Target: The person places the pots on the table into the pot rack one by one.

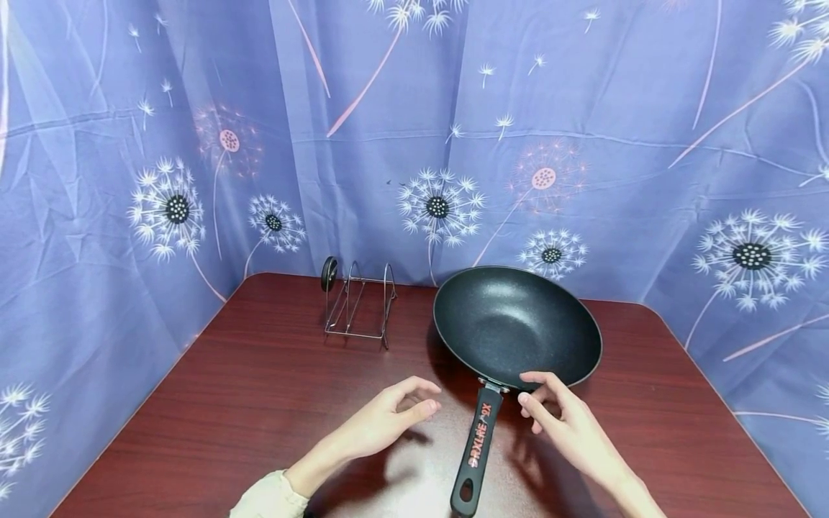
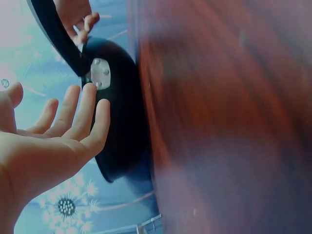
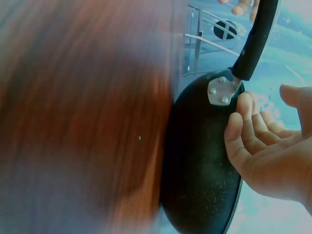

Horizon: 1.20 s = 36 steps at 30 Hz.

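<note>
A black frying pan sits upright on the table, its handle with red lettering pointing toward me. To the left of the handle hovers my left hand, fingers loosely bent and holding nothing. My right hand is on the handle's other side, thumb and fingers apart, its fingertips overlapping the pan's near rim in the head view. In the left wrist view the left hand shows spread fingers beside the riveted handle bracket. The right wrist view has the right hand close by the pan's outer wall.
A wire rack stands at the back left of the dark red wooden table, with a round black piece on its left side. Blue curtains with dandelion prints hang right behind the table and along its sides.
</note>
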Each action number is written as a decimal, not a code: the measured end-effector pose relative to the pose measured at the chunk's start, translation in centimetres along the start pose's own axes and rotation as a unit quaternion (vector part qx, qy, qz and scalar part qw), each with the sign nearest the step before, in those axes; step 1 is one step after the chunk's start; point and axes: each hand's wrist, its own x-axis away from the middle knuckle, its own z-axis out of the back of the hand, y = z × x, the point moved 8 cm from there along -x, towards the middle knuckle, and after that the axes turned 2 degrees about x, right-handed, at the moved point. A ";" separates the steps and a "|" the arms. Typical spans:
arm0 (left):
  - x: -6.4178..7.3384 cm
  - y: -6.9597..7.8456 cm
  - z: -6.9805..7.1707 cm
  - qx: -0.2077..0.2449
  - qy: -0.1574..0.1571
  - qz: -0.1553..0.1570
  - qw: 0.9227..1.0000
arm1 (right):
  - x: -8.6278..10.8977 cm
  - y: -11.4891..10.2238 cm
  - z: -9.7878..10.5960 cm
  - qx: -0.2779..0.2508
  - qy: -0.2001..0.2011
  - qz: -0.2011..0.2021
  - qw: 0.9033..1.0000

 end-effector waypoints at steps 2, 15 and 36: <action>0.1 0.1 -0.6 0.012 -0.006 -0.004 1.000 | 0.0 -0.2 -0.4 -0.008 -0.007 0.002 1.000; 1.3 1.0 -4.7 0.074 -0.052 -0.029 0.995 | -0.1 -0.6 -2.5 -0.060 -0.068 0.009 0.996; 2.0 0.9 -7.5 0.283 -0.110 0.062 0.951 | -0.2 -1.5 -5.3 -0.162 -0.138 0.011 0.977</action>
